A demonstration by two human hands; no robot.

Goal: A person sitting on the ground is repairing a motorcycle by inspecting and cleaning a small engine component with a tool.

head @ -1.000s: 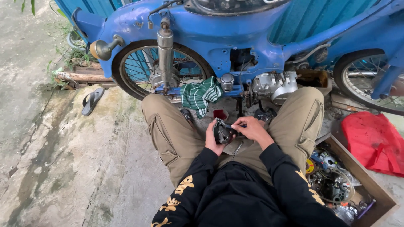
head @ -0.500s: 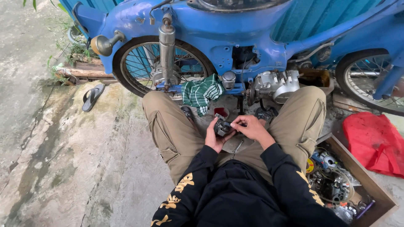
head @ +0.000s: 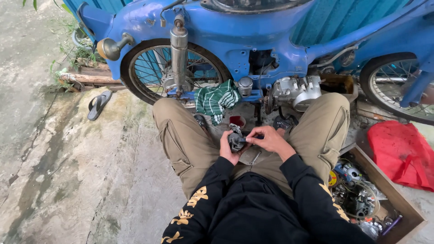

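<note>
I sit cross-legged on the concrete in front of a blue motorbike (head: pixel 253 31). My left hand (head: pixel 227 150) cups a small dark metal engine part (head: pixel 236 139) between my knees. My right hand (head: pixel 269 140) pinches a thin dark tool (head: pixel 253 137) whose tip rests against that part. Both arms wear black sleeves with yellow print. Just beyond my hands sit a small red cup (head: pixel 237 121) and a green checked cloth (head: pixel 217 100) draped on the bike's footpeg bar. The bike's silver engine (head: pixel 294 92) is right of the cloth.
A wooden box of assorted parts and tools (head: pixel 361 199) lies by my right knee, with a red bag (head: pixel 400 153) beyond it. A dark sandal (head: pixel 98 105) lies on the concrete at left, near the front wheel (head: pixel 172 68). The rear wheel (head: pixel 398 86) is at right.
My hands stay together on the part; the right hand's fingers have shifted slightly on the tool. The camera view has tilted a little.
</note>
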